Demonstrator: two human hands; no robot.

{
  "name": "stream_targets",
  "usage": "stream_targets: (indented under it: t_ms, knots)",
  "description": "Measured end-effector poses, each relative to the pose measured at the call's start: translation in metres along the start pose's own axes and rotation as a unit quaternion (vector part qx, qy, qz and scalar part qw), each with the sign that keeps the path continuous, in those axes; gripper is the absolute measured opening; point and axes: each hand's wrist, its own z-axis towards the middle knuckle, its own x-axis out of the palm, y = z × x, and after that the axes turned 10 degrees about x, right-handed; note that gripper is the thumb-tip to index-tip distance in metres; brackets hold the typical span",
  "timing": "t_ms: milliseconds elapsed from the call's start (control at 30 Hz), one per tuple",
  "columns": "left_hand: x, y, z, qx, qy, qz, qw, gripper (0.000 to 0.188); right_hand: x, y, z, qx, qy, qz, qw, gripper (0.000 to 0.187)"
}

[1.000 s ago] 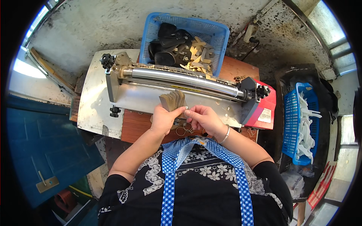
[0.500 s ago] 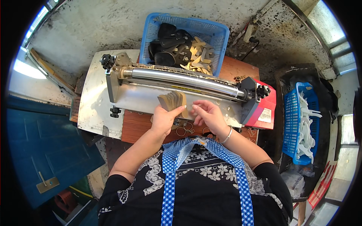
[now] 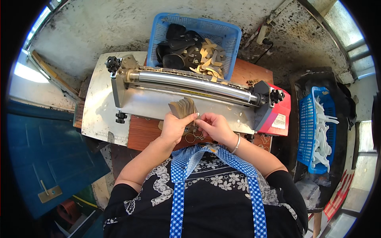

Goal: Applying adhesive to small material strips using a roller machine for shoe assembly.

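A fanned stack of thin tan strips (image 3: 183,107) stands up from my left hand (image 3: 173,129), whose fingers and thumb are wrapped round its lower end. My right hand (image 3: 216,127) is closed in a pinch at the near right edge of the stack, on the outermost tan strip as far as I can see. Its fingertips almost meet my left thumb, and they partly hide what lies between them. Just beyond both hands runs a machine with a shiny metal roller (image 3: 194,84) above a flat metal plate (image 3: 152,100).
Behind the roller a blue basket (image 3: 234,41) holds black pieces and loose tan strips. Black knobs (image 3: 113,64) stick out at the machine's ends; its right end is red (image 3: 283,107). Rings lie on the brown tabletop (image 3: 143,133). At right, another blue basket (image 3: 304,131) holds white pieces.
My right hand has moved left to the stack and its fingers have closed at the edge. My left hand still holds the stack, shifted slightly to the right.
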Motion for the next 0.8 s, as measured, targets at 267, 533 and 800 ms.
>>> stream_targets:
  t_ms: [267,533,800]
  knots:
    - [-0.011,-0.004,0.004,0.017,-0.008,0.029,0.999,0.017,-0.009,0.004,-0.014,-0.044,-0.145,-0.128,0.980,0.022]
    - [-0.003,-0.003,0.003,0.012,-0.009,0.030,0.999,0.020,-0.029,-0.006,0.018,-0.183,-0.301,-0.321,0.879,0.027]
    - [-0.005,0.006,0.002,0.029,0.025,0.107,0.994,0.016,0.004,0.004,-0.005,0.040,0.053,-0.040,0.997,0.021]
